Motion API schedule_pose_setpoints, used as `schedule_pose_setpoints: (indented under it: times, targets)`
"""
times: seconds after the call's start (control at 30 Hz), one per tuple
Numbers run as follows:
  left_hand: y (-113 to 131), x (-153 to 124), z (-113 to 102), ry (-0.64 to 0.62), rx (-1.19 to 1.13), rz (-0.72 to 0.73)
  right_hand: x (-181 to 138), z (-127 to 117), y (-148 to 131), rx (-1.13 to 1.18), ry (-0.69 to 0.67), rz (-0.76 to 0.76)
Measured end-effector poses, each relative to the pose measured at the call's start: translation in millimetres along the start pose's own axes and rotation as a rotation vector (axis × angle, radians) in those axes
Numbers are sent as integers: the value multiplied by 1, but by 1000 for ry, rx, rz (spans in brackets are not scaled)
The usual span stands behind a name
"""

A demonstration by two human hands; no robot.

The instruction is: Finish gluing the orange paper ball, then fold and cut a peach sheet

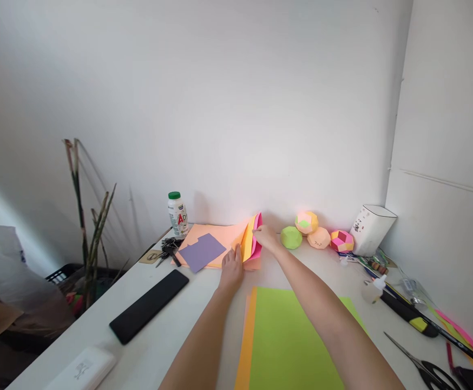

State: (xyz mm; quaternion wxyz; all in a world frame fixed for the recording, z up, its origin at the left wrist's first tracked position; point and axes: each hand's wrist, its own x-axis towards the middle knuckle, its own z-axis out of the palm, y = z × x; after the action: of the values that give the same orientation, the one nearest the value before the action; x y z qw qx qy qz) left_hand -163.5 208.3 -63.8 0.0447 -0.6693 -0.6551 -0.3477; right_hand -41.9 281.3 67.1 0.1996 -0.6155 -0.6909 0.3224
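Observation:
A stack of coloured paper sheets (pixel 204 229), peach on top, lies against the wall at the back of the table. My right hand (pixel 264 237) is closed on the lifted right edge of the sheets, where peach, yellow and pink layers curl upward. My left hand (pixel 232 267) rests with its fingers laid on the front of the stack, beside the fold. A notched piece of purple paper (pixel 202 252) lies on the peach sheet, just left of that hand. Below my right forearm, a green sheet (pixel 289 336) lies over an orange sheet (pixel 245 346).
Several folded paper balls (pixel 319 238) and a white paper box (pixel 372 230) stand back right. A glue bottle (pixel 373 290), a cutter (pixel 409 314) and scissors (pixel 423 365) lie right. Left are a white bottle (pixel 178 216), keys (pixel 170 246), a black slab (pixel 149 306) and a white device (pixel 84 371).

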Motion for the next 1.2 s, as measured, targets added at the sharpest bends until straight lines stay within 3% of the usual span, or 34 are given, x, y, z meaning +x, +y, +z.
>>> schedule_pose_setpoints:
  times: [0.43,0.77,1.03,1.2]
  targets:
    - [0,2,-3,59,-5,-26,5,-18,5,-29,4,-65]
    - [4,2,-15,63,-51,122,4,-15,24,16,-57,-88]
    - [1,2,-14,51,-41,130,0,-10,36,42,-37,-129]
    - [15,-1,-24,91,-42,204,-3,-8,37,22,-47,-137]
